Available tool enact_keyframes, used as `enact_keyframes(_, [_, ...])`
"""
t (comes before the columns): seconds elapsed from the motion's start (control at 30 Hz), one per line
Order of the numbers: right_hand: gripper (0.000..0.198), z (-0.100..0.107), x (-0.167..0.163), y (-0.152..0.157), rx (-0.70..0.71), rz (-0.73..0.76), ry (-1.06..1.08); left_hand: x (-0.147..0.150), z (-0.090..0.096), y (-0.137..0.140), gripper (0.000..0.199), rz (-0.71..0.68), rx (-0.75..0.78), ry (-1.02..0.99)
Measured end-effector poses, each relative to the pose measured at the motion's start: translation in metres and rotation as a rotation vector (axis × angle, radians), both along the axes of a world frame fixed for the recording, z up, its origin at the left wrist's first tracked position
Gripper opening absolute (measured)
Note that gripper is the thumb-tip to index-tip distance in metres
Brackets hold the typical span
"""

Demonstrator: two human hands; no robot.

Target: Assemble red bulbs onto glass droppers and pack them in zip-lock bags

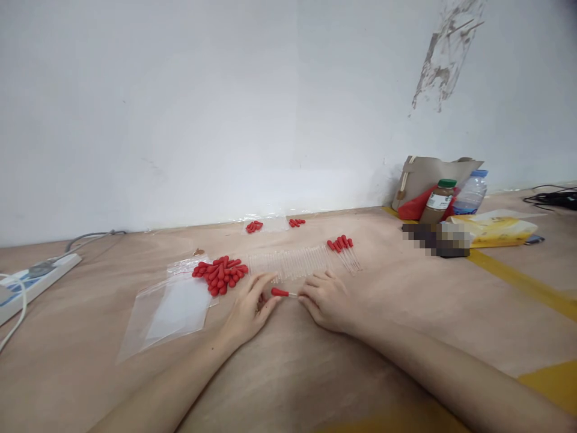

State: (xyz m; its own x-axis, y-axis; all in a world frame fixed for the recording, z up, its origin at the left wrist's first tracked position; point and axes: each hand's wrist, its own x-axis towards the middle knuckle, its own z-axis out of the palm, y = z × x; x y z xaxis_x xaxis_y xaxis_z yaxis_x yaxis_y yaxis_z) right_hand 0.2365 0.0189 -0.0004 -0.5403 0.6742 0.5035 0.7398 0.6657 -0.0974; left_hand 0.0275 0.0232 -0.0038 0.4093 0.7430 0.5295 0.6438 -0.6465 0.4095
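Observation:
My right hand pinches the clear tube of a dropper whose red rubber bulb points left. My left hand is beside that bulb, thumb and index finger apart with nothing between them. A heap of red rubber bulbs lies left of my left hand. Just beyond both hands, a row of clear thin tubes is laid side by side. Several droppers with red bulbs on their tubes rest at the right end of the row.
Clear plastic bags lie at the left, near a white power strip. Two small groups of red bulbs sit by the wall. At the right stand a beige bag, a green-capped bottle, a clear bottle and a yellow packet.

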Motion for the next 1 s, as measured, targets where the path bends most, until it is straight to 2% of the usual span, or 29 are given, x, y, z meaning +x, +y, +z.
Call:
enact_keyframes(0.1, [0.020,0.008,0.016,0.017,-0.072,-0.196,0.136,-0.002,-0.002,-0.001,0.028,0.085,-0.046,-0.002])
enact_keyframes(0.2, [0.028,0.017,0.040,0.047,-0.221,-0.509,0.304,-0.002,-0.002,0.000,0.020,0.045,-0.133,0.055])
enact_keyframes(0.3, [0.036,0.020,0.060,0.074,-0.282,-0.750,0.304,-0.001,-0.001,0.000,0.015,0.020,-0.172,0.077])
enact_keyframes(0.37, [0.036,0.016,0.067,0.085,-0.314,-0.837,0.267,0.000,-0.001,0.000,0.014,0.026,-0.186,0.073])
enact_keyframes(0.6, [0.035,-0.005,0.073,0.094,-0.284,-0.884,0.179,-0.001,-0.002,0.001,0.011,0.012,-0.203,0.072])
enact_keyframes(1.0, [0.031,-0.009,0.073,0.093,-0.252,-0.858,0.105,0.000,-0.001,0.002,0.011,-0.003,-0.198,0.097])
